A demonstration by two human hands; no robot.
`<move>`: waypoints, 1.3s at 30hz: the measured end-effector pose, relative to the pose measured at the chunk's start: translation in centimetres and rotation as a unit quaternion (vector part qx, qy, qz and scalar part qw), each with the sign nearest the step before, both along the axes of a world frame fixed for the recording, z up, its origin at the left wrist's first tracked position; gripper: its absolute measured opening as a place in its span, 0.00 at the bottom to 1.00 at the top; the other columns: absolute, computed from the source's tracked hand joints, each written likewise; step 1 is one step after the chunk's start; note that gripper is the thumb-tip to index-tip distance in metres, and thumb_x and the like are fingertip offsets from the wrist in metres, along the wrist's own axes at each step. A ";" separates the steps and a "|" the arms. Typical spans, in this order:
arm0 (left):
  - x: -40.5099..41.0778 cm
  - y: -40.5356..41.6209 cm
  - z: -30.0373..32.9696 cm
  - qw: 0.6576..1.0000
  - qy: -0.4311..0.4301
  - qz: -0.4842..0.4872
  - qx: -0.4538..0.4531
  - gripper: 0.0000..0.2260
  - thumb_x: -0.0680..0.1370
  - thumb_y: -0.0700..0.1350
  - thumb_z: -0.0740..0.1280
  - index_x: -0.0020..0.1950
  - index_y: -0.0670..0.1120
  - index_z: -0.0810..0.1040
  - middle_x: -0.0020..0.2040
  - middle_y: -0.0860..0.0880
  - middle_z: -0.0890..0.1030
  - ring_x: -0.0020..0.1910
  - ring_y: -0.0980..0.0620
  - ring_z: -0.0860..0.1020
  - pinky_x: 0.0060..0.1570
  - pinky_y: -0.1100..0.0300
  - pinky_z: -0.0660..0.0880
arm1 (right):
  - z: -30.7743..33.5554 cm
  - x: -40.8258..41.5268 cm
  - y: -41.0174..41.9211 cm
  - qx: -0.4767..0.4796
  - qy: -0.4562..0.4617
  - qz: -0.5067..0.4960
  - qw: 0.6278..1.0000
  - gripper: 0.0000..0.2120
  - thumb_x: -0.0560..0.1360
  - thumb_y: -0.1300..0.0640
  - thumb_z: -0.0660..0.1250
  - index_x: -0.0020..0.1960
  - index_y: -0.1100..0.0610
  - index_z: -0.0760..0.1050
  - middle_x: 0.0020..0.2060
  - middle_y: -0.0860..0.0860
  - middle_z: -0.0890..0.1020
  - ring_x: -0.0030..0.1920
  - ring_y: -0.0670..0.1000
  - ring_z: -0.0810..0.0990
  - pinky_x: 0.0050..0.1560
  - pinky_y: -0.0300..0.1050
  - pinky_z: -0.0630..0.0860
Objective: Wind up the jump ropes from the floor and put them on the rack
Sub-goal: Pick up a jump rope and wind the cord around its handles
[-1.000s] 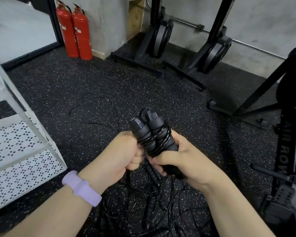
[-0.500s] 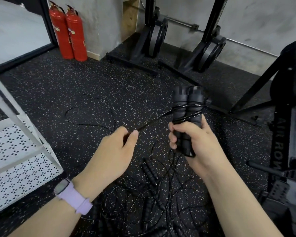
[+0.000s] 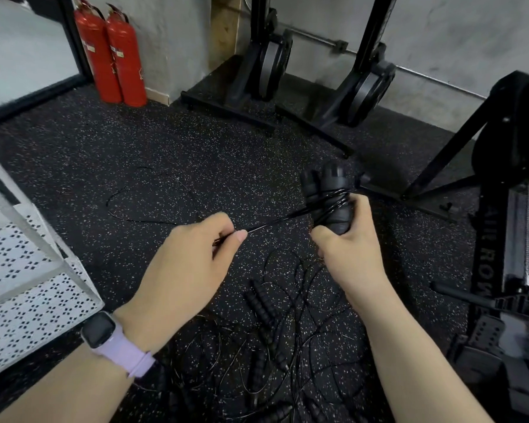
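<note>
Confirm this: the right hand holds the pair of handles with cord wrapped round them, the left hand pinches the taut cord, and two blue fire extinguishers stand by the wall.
One detail is off: the fire extinguishers are red, not blue, as the head view shows. The rest holds: the right hand grips the wrapped handles and the left hand pinches the taut cord.

Two red fire extinguishers stood side by side against a grey concrete wall, at the far left of a black rubber floor flecked with white. Just to their right, a strip of bare wood panel ran up the wall. Two black machines with round flywheels stood upright on floor bases near the wall, and a thin metal pipe ran along it behind them. A black rowing machine with partly visible white lettering stood at the right edge.
</note>
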State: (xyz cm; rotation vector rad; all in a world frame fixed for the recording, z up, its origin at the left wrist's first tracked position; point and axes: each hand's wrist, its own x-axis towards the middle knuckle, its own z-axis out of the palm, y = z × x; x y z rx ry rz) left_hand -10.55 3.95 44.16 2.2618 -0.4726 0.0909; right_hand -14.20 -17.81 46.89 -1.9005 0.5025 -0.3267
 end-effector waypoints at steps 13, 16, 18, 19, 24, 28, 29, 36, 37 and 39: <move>0.4 1.3 1.6 0.969 -0.239 -0.042 0.040 0.17 0.85 0.57 0.60 0.42 0.50 0.78 0.34 0.57 0.69 0.29 0.55 0.69 0.27 0.58 0.69 | -0.5 -0.2 2.7 -0.143 0.191 0.147 0.960 0.22 0.76 0.61 0.68 0.61 0.41 0.63 0.41 0.48 0.80 0.34 0.51 0.77 0.33 0.44 0.70; 0.6 1.5 1.6 0.969 -0.231 -0.053 0.062 0.16 0.85 0.57 0.61 0.41 0.50 0.76 0.33 0.59 0.65 0.30 0.57 0.66 0.28 0.61 0.65 | -0.8 -0.3 3.6 -0.177 0.265 0.217 0.923 0.22 0.75 0.60 0.68 0.60 0.40 0.64 0.42 0.47 0.80 0.34 0.50 0.78 0.30 0.42 0.69; 0.5 1.5 1.4 0.973 -0.213 -0.055 0.069 0.17 0.84 0.58 0.61 0.41 0.51 0.76 0.32 0.61 0.64 0.31 0.58 0.66 0.30 0.63 0.62 | -0.7 -0.4 4.2 -0.201 0.290 0.254 0.901 0.22 0.74 0.60 0.67 0.59 0.40 0.63 0.43 0.48 0.79 0.35 0.50 0.78 0.30 0.43 0.70; 0.5 1.5 1.3 0.976 -0.199 -0.052 0.070 0.17 0.84 0.58 0.61 0.40 0.51 0.76 0.31 0.61 0.64 0.31 0.59 0.67 0.30 0.64 0.61 | -0.7 -0.5 4.4 -0.215 0.294 0.272 0.891 0.22 0.74 0.60 0.67 0.59 0.40 0.63 0.43 0.47 0.79 0.36 0.50 0.78 0.31 0.45 0.72; 0.9 2.1 1.4 0.996 -0.004 -0.084 0.008 0.18 0.80 0.62 0.62 0.36 0.52 0.76 0.27 0.54 0.73 0.27 0.55 0.71 0.29 0.64 0.66 | -0.6 -1.1 5.0 -0.278 0.287 0.342 0.851 0.30 0.73 0.57 0.68 0.66 0.34 0.60 0.47 0.49 0.79 0.43 0.54 0.81 0.41 0.51 0.80; 1.2 2.4 1.2 0.985 0.122 -0.123 0.013 0.18 0.80 0.59 0.65 0.35 0.51 0.78 0.23 0.55 0.71 0.22 0.58 0.65 0.26 0.65 0.64 | 0.0 -1.5 5.0 -0.330 0.298 0.384 0.809 0.31 0.75 0.57 0.66 0.69 0.32 0.60 0.49 0.47 0.75 0.46 0.53 0.79 0.40 0.46 0.73; 1.3 2.4 1.1 0.982 0.136 -0.132 0.014 0.18 0.80 0.59 0.65 0.35 0.50 0.78 0.23 0.55 0.70 0.23 0.58 0.65 0.25 0.65 0.63 | 0.2 -1.6 5.0 -0.329 0.300 0.390 0.806 0.30 0.75 0.58 0.66 0.68 0.32 0.61 0.48 0.46 0.74 0.45 0.53 0.78 0.40 0.46 0.72; 1.9 2.2 0.8 0.967 0.184 -0.175 0.024 0.26 0.75 0.70 0.60 0.31 0.49 0.71 0.28 0.52 0.67 0.27 0.54 0.64 0.30 0.59 0.62 | 0.8 -2.1 4.5 -0.177 0.308 0.438 0.825 0.33 0.73 0.62 0.72 0.71 0.37 0.68 0.34 0.42 0.77 0.28 0.46 0.72 0.28 0.39 0.67; 2.0 2.2 0.9 0.965 0.190 -0.181 0.018 0.26 0.74 0.70 0.61 0.31 0.49 0.70 0.28 0.52 0.66 0.28 0.53 0.64 0.30 0.58 0.62 | 0.9 -2.2 4.3 -0.155 0.304 0.445 0.828 0.34 0.72 0.63 0.72 0.72 0.38 0.69 0.32 0.42 0.76 0.27 0.46 0.71 0.27 0.39 0.66; 2.4 2.5 1.3 0.949 0.237 -0.206 -0.019 0.26 0.74 0.69 0.64 0.31 0.48 0.68 0.29 0.51 0.65 0.28 0.51 0.63 0.31 0.58 0.61 | 1.2 -2.2 4.2 -0.098 0.280 0.468 0.832 0.30 0.72 0.65 0.73 0.68 0.41 0.75 0.30 0.46 0.75 0.28 0.48 0.69 0.30 0.40 0.65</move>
